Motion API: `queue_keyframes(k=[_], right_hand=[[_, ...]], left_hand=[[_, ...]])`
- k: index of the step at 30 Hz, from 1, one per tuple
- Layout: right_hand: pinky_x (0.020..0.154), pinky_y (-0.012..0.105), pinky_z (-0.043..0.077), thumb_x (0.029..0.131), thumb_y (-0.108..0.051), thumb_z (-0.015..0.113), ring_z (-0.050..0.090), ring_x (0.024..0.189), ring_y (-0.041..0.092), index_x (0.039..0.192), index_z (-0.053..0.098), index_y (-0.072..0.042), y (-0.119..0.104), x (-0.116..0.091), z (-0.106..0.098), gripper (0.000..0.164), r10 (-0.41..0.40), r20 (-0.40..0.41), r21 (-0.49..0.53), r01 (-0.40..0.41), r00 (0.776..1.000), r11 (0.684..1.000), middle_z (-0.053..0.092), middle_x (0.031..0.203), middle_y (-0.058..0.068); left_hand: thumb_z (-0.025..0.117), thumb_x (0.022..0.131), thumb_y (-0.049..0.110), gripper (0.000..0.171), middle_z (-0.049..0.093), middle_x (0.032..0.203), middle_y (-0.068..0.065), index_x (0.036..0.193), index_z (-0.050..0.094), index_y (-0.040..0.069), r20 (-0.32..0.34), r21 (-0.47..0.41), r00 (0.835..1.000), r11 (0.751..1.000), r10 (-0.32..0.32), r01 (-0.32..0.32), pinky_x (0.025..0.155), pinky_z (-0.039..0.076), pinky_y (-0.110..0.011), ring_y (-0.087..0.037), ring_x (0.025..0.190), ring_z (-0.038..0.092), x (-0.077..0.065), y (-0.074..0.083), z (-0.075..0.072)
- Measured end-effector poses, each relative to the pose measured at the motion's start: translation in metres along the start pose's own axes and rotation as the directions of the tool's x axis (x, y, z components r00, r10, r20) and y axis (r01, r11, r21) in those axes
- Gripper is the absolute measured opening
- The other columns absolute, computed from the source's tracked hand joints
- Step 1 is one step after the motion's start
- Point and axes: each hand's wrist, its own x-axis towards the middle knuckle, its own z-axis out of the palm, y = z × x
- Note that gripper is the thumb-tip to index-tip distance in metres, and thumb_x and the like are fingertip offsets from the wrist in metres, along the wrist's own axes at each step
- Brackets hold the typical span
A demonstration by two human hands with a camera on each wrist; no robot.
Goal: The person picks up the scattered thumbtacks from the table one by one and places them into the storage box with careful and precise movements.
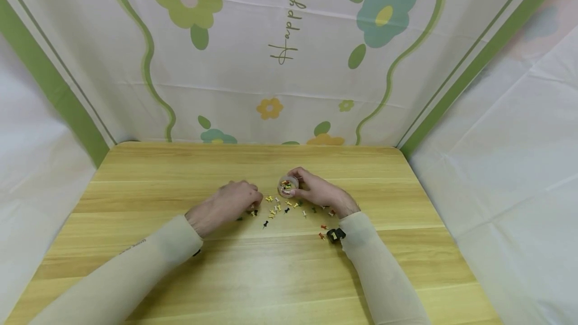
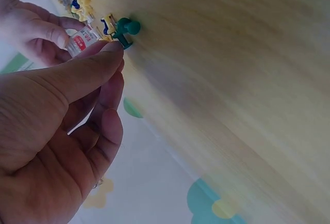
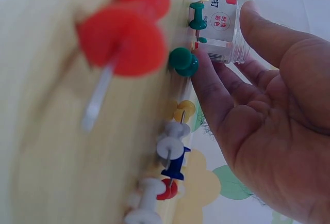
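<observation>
Toward the far side of the bench (image 1: 253,275), clear jar (image 3: 220,20) held by right hand (image 1: 320,190), rightward of left hand (image 1: 231,205); yellow pin (image 1: 269,198) lies between; green pushpin (image 2: 128,28) just beside left hand, can't tell if grip pinches it.

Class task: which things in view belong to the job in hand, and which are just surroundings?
In the job:
clear, round, labelled jar, held by the right hand
multicoloured, spool-shaped plastic push pins

Surroundings:
yellow-brown, wood-grained tabletop
white fabric backdrop with printed flowers

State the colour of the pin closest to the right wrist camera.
The pin is red; right wrist view shows it best.
</observation>
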Motion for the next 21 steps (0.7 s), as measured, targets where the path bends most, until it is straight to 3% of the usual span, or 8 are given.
queue_keyframes(k=[9, 21], right_hand=[[0.139, 0.06, 0.046, 0.121, -0.021, 0.069, 0.057, 0.164, 0.04, 0.167, 0.05, -0.009, -0.0008, -0.001, -0.0002, 0.051, 0.003, 0.005, 0.003, -0.003, 1.0, 1.0, 0.063, 0.166, 0.018], [0.132, 0.058, 0.052, 0.12, -0.02, 0.071, 0.066, 0.15, 0.034, 0.164, 0.054, -0.008, -0.0099, -0.0028, 0.0034, 0.049, -0.028, 0.033, -0.052, 0.03, 0.999, 0.998, 0.069, 0.157, 0.016]], left_hand=[[0.086, 0.105, 0.002, 0.012, 0.085, 0.103, -0.002, 0.105, 0.088, 0.013, 0.006, -0.018, 1.0, 1.0, -0.014, 0.014, 0.079, 0.069, -0.033, -0.01, 0.089, 0.074, -0.0007, -0.0013, -0.0004], [0.081, 0.104, -0.006, 0.021, 0.084, 0.096, 0.001, 0.097, 0.086, 0.013, 0.007, -0.044, 1.0, 0.999, -0.008, 0.009, 0.071, 0.059, -0.028, -0.007, 0.08, 0.062, 0.0, -0.0017, 0.0004]])
